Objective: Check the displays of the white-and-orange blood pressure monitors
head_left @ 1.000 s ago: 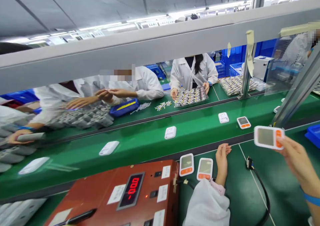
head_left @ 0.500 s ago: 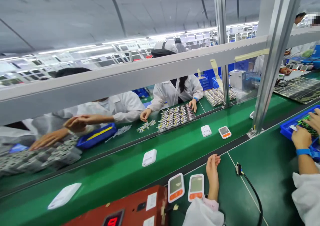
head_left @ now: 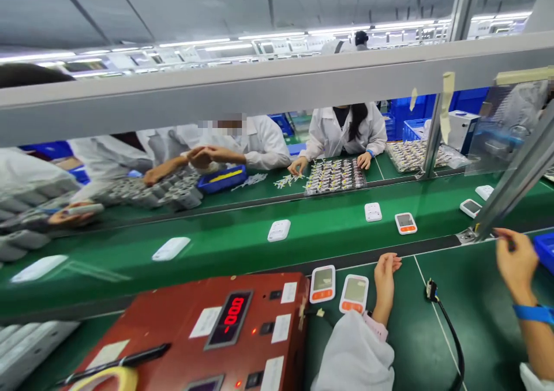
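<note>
An electronics assembly factory floor. Long green conveyor belt (head_left: 242, 244) carrying small white devices (head_left: 279, 230) across the middle; far side lined with workers in white lab coats (head_left: 346, 131) over trays of parts (head_left: 334, 176). Red tester with digital readout (head_left: 231, 317) near left, blue bins (head_left: 221, 179), aluminium frame rails (head_left: 277, 82), rows of ceiling strip lights.

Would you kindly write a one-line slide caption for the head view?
Left hand rests beside two white monitors on the green bench; right hand pinches something small.
</note>
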The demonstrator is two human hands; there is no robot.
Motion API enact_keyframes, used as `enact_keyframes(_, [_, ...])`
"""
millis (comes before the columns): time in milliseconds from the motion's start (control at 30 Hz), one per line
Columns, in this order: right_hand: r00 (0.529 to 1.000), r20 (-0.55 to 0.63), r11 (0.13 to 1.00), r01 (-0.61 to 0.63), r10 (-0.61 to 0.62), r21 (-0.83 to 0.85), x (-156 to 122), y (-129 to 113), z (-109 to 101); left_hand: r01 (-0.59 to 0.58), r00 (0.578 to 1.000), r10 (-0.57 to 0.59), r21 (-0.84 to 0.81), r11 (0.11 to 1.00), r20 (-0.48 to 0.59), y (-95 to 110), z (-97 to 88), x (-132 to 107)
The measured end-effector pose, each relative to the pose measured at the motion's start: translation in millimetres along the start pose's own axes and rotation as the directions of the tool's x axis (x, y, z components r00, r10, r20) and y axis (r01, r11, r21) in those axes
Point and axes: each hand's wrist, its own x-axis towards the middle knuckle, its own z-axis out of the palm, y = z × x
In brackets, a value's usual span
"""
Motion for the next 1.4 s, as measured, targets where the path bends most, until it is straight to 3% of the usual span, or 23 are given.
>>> enact_keyframes(33, [0.994,0.110,0.998,-0.010,0.002,0.069,-9,-8,24,-0.006,1.000,0.006,0.001,1.000,-0.006,0,0.1,0])
enact_keyframes(67, [0.959,0.283,0.988,-0.031,-0.013,0.149,-16,-17,48,-0.012,1.000,0.012,0.001,1.000,-0.016,-1,0.2,0])
enact_keyframes(100, [0.901,0.434,0.982,-0.063,-0.022,0.181,-21,-27,71,-0.015,1.000,0.015,0.001,1.000,-0.026,-3,0.2,1])
enact_keyframes(167, [0.797,0.599,0.986,-0.148,0.069,0.083,-27,-46,114,-0.016,0.999,0.016,-0.010,1.000,-0.041,-6,0.2,3])
enact_keyframes(233, [0.769,0.627,0.985,-0.172,0.124,0.016,-32,-64,148,-0.014,0.999,0.012,-0.028,1.000,-0.048,-10,0.1,4])
enact_keyframes(333, [0.783,0.612,0.985,-0.167,0.111,0.035,-41,-86,180,-0.008,0.999,0.006,-0.049,0.999,-0.048,-13,0.0,7])
enact_keyframes(533, [0.760,0.647,0.940,-0.176,-0.059,0.292,-60,-111,197,-0.019,0.998,0.018,-0.026,0.999,-0.065,-15,0.4,8])
enact_keyframes(633, [0.743,0.666,0.891,-0.257,-0.066,0.374,-61,-113,191,-0.013,0.998,0.011,-0.022,1.000,-0.064,-15,0.2,8])
enact_keyframes(733, [0.724,0.688,0.831,-0.352,-0.050,0.430,-62,-115,168,-0.014,0.999,0.013,-0.025,1.000,-0.053,-14,0.6,8])
enact_keyframes(800, [0.689,0.724,0.730,-0.482,-0.026,0.485,-64,-120,141,-0.015,0.999,0.014,-0.028,0.999,-0.046,-13,1.4,8])
enact_keyframes(900, [0.584,0.811,0.492,-0.698,-0.028,0.520,-66,-134,89,-0.008,0.999,0.006,-0.029,1.000,-0.040,-7,2.6,4])
enact_keyframes(967, [0.548,0.836,0.429,-0.745,-0.043,0.511,-67,-146,55,-0.009,1.000,0.009,-0.025,1.000,-0.027,-2,3.1,0])
enact_keyframes(1033, [0.564,0.825,0.414,-0.743,-0.036,0.526,-67,-156,28,-0.019,1.000,0.019,-0.008,1.000,-0.017,3,3.5,-4])
enact_keyframes(1133, [0.619,0.785,0.401,-0.714,-0.022,0.574,-68,-163,5,-0.036,0.999,0.037,0.051,0.998,-0.019,12,4.1,-11])
enact_keyframes(1400, [0.673,0.739,0.443,-0.655,-0.027,0.612,-67,-166,-14,-0.073,0.997,0.074,0.137,0.988,-0.001,17,3.7,-12])
